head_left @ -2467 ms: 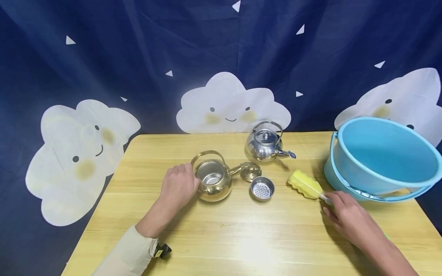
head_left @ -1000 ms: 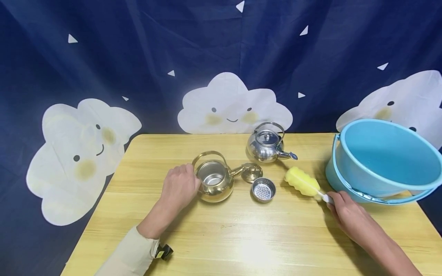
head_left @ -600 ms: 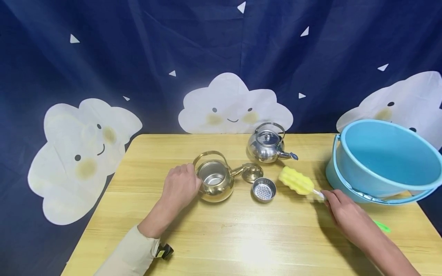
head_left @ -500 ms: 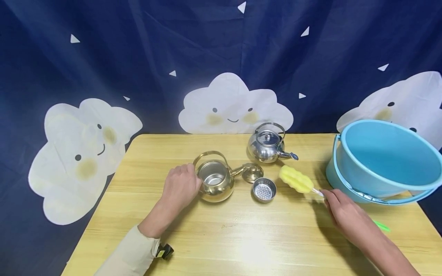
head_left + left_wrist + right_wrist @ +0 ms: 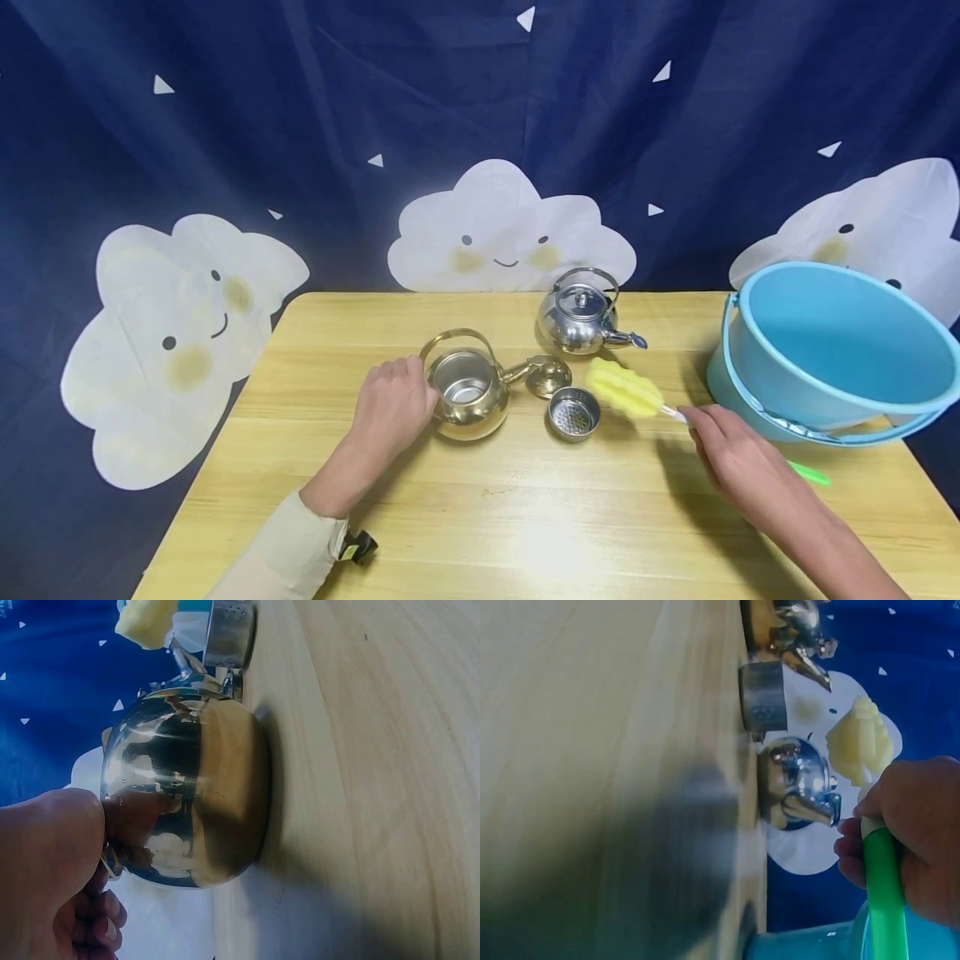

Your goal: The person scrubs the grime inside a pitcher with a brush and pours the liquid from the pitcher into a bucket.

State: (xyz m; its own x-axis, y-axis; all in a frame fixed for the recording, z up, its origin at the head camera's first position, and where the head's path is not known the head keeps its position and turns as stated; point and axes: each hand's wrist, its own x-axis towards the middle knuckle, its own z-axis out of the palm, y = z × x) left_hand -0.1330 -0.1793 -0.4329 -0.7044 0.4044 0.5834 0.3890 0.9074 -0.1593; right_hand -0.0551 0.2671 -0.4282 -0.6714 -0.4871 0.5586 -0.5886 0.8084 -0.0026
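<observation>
My left hand (image 5: pixel 395 406) grips the handle of a gold teapot (image 5: pixel 471 417), which stands lidless on the table with its metal inside showing. In the left wrist view the curled fingers lie beside the teapot's round body (image 5: pixel 187 787). My right hand (image 5: pixel 738 458) holds a sponge brush by its white and green handle (image 5: pixel 885 892). The brush's yellow sponge head (image 5: pixel 624 388) hangs above the table, just right of a small metal strainer (image 5: pixel 573 413). A gold lid (image 5: pixel 548 377) lies by the teapot's spout.
A silver teapot (image 5: pixel 577 321) with its lid on stands at the back of the wooden table (image 5: pixel 450 525). On the right is a large light-blue bucket (image 5: pixel 787 367) with its handle hanging down in front. A dark curtain (image 5: pixel 337 108) with clouds hangs behind.
My right hand has lifted the sponge brush and carried it left, from beside the bucket toward the strainer. The left hand and the gold teapot have stayed in place.
</observation>
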